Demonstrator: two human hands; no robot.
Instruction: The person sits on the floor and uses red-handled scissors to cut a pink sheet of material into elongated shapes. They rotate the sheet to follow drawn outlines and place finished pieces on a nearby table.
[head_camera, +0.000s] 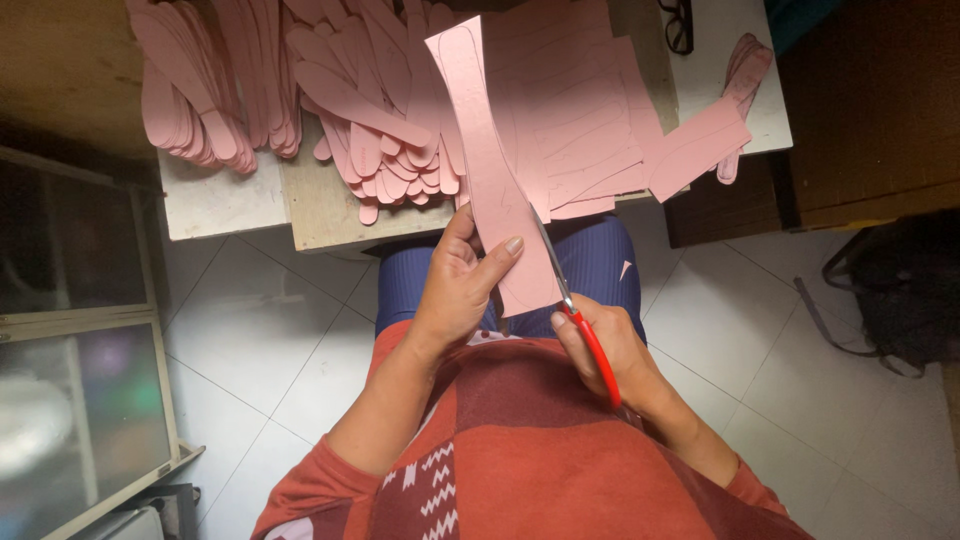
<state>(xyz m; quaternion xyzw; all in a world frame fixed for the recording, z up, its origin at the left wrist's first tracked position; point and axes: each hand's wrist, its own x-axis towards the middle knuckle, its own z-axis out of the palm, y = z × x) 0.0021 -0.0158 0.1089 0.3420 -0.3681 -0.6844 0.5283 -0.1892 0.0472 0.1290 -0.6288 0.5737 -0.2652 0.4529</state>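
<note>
While my left hand (455, 285) pinches the long pink paper strip (490, 170) over my lap, thumb on the front face and fingers behind, my right hand (605, 345) works the red-handled scissors (575, 305). Left grip: clamped on the strip near its lower end. Right grip: closed around the scissor handles. Blades run up along the strip's right edge, touching the paper; can't tell how wide they're open. The strip stands roughly upright, top end tilted left, a pencil outline visible on it. Behind it, on the surface (330, 215): a heap of cut pink shapes (385, 110), a second stack of cut pieces (205, 80) at the far left, and uncut pink sheets (585, 110) with drawn outlines. Black glasses (678, 25) lie at the far edge. White tiled floor (280, 340) below.
</note>
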